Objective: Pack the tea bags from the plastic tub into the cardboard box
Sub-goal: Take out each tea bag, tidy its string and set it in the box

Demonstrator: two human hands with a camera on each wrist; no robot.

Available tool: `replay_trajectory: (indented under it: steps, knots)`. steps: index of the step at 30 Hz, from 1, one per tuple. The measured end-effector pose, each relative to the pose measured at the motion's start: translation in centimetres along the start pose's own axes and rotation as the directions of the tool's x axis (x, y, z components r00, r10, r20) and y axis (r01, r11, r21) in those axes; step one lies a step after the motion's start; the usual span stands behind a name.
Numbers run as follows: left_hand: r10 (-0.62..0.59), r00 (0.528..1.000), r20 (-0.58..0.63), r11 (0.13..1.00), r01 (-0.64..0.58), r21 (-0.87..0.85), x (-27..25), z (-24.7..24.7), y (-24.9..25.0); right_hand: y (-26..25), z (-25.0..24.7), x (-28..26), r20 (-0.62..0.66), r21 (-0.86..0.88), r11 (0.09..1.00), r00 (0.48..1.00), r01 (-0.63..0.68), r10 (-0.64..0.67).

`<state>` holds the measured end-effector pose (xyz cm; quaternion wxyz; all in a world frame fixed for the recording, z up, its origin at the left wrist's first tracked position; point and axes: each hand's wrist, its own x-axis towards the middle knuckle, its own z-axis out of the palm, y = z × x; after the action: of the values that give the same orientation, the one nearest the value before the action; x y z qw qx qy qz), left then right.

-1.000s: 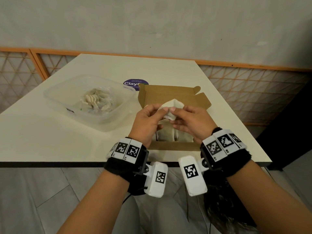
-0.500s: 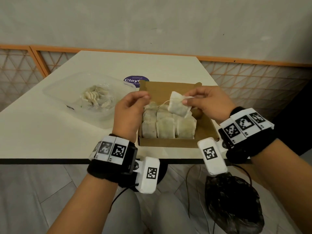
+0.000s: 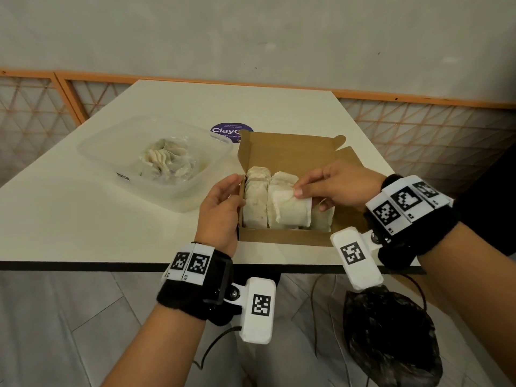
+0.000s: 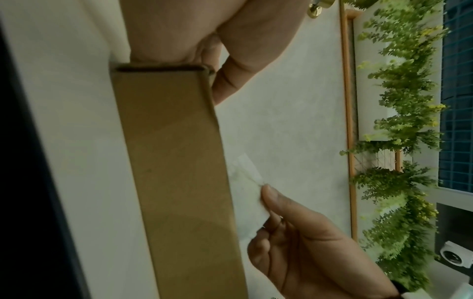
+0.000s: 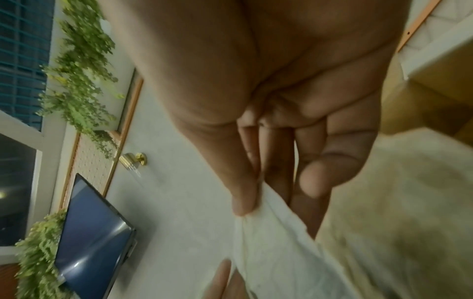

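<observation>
Head view: my left hand point(image 3: 223, 210) is curled around the left end wall of the cardboard box point(image 3: 282, 238), thumb along the rim, bracing it. My right hand point(image 3: 335, 185) reaches in from the right and pinches a tea bag point(image 3: 290, 209) between thumb and forefinger, holding it tilted over the middle row, low and touching the bags beneath. Packed tea bags point(image 3: 255, 203) stand on edge between my hands in rows across the box; the near part looks close to full, and the far strip by the raised lid is hidden behind them. Left of my left hand, well apart from the box, sits the plastic tub point(image 3: 111, 152) on the counter point(image 3: 83, 233), with a clump of loose tea bags point(image 3: 167, 160) in it. Beyond the left hand, a purple round sticker point(image 3: 227, 129) peeks out behind the box.

Left wrist view: the left fingers point(image 4: 238, 66) wrap the box corner, gripping. Across from them the right hand pinches the pale tea bag just above the rim of the brown wall. Greenery point(image 4: 409, 141) lines the room behind.

Right wrist view: thumb and forefinger clamp the white paper edge of the bag; blurred packed bags lie below.

Progress, my read: well over half done. This bag is not yet seated, and the clump in the tub still has to come across. Whether all of it will fit, I can't tell.
</observation>
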<state>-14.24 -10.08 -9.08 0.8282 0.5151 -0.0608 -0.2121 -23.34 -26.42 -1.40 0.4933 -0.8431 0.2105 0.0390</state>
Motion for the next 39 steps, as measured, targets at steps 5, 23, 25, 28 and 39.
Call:
replay_trajectory:
  steps: [5,23,25,28,39]
  knots:
    - [-0.005,1.0,0.021,0.999,0.006,-0.045,0.1,-0.2,-0.2,0.3,-4.3,-1.1,-0.25,-0.048,0.999,0.968,0.009,-0.02]
    - [0.015,0.999,0.052,0.998,-0.011,-0.063,0.6,-0.5,-0.7,3.2,-6.7,0.4,-0.223,-0.537,0.838,0.974,-0.097,-0.03]
    - [0.014,0.998,0.056,0.998,-0.011,-0.06,0.6,-0.6,-0.7,2.3,-7.1,-0.2,-0.222,-0.528,0.848,0.972,-0.055,-0.076]
    - [0.021,0.998,0.058,0.999,-0.019,-0.042,0.6,-0.6,-0.7,0.1,-7.5,-2.0,-0.234,-0.486,0.874,0.96,0.023,-0.155]
    - [0.031,0.998,0.051,0.998,-0.029,-0.05,0.3,-0.4,-0.7,0.1,1.0,1.4,0.094,-0.184,0.982,0.994,-0.031,0.049]
